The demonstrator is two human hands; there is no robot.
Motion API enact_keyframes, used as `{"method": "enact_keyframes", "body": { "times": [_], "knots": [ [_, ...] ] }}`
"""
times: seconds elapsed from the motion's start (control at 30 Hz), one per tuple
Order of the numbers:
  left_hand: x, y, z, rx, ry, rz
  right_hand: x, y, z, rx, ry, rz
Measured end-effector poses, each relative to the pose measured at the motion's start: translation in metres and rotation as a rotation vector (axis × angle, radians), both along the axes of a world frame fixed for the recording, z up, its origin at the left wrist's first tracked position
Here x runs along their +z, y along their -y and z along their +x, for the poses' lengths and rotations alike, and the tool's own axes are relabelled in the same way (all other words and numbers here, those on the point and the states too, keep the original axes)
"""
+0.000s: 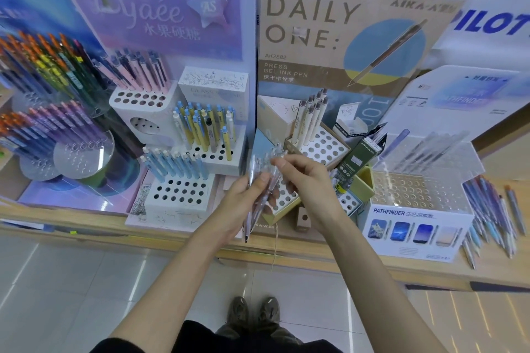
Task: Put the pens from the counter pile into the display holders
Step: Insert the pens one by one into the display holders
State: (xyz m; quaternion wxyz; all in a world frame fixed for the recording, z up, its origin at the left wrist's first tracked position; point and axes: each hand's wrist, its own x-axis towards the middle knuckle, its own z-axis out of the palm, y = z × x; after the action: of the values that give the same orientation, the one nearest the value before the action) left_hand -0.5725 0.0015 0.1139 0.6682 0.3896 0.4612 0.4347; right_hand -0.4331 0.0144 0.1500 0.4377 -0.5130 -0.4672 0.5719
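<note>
1. Wooden counter (358,258): runs across the frame from left to right and carries all the displays.
2. Lilac display board (160,14): upper left, standing upright.
3. Beige board (329,46): upper centre, printed "DAILY ONE", just beside the lilac board.
4. Tiered clear stand (83,157): left edge, stocked with orange, green, blue and purple pens that lean left.
5. PATHFINDER holder (418,213): lower right. A white box with a clear perforated top, and a few clear pens stand at its back.
6. White stepped holders (177,195): centre left. Pink pens (137,71) fill the top step, yellow-and-blue pens (206,129) the middle and pale blue pens (175,163) the lowest. Many holes are open.
7. Gridded holder (324,146): centre, below the beige board, with cream pens (309,117) at its rear corner.
8. Counter pile of pens (493,215): far right edge, lying loose on the wood beside the PATHFINDER holder.
9. Left hand (243,203): centre of the frame, fingers curled round a bundle of clear pens (258,180). The bundle is held in the air in front of the gridded holder, tips pointing down.
10. Right hand (307,183): just right of the left, thumb and forefinger pinching the upper end of the bundle, where something clear and crinkled shows. Whether that is wrap or pen tops cannot be told.
11. Dark green box (361,160): tilted, right of the right hand.
</note>
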Motion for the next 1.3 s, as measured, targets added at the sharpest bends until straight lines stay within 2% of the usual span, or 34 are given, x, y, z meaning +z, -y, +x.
{"method": "enact_keyframes", "body": {
  "times": [0.17,0.33,0.53,0.77,0.93,1.03,1.3],
  "knots": [
    [-0.007,-0.003,0.002,0.166,-0.268,0.052,0.001,-0.005,0.019,-0.185,0.074,0.063],
    [-0.005,-0.005,0.0,0.235,-0.372,0.172,0.001,-0.017,0.03,-0.297,0.333,0.191],
    [-0.004,-0.003,-0.005,0.249,-0.381,0.175,-0.018,-0.035,0.027,-0.202,0.515,0.208],
    [-0.016,-0.005,-0.009,0.274,-0.323,0.009,-0.024,-0.041,0.022,-0.139,0.607,0.243],
    [-0.02,-0.005,-0.009,0.18,-0.438,0.12,-0.022,-0.043,0.019,-0.047,0.739,0.315],
    [-0.02,-0.006,-0.008,0.164,-0.452,0.162,-0.023,-0.042,0.02,-0.071,0.811,0.355],
    [-0.023,-0.007,-0.008,0.119,-0.502,0.198,-0.028,-0.035,0.018,-0.021,0.827,0.371]
  ]
}}
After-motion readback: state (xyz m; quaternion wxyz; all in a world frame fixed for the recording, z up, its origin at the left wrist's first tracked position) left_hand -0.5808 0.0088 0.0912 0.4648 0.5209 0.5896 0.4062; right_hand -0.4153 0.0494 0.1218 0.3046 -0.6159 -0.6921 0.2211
